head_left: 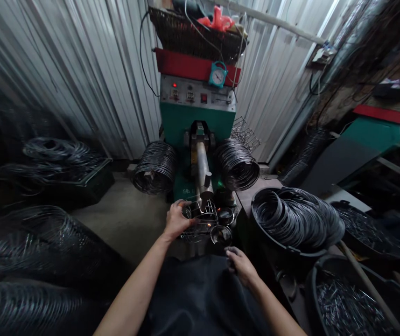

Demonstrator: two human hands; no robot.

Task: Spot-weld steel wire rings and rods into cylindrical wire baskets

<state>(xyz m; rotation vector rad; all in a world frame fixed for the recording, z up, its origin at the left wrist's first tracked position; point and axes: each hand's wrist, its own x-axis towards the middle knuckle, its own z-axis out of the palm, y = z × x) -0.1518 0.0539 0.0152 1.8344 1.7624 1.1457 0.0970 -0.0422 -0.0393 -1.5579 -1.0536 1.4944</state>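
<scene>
My left hand point(178, 220) grips the left side of a round wire frame point(205, 218), thumb and fingers closed on its wires. The frame sits below the tip of a metal welding arm point(203, 163), which reaches out from a green spot-welding machine point(200, 109). A small glow shows among the wires. Just in front of my lap, my right hand point(242, 266) is closed with thumb and fingertips pinched; whatever lies between them is too small to make out. Close to it stands a small round container point(221, 235), and a second round container point(225, 215) is behind.
Wire ring stacks hang left point(155, 167) and right point(238, 164) of the machine. At right, a tub of wire rings point(296, 221) and a bucket of short metal pieces point(350, 303) stand close. Coiled wire point(58, 151) lies in a crate at left, with wire bundles point(28, 242) nearer.
</scene>
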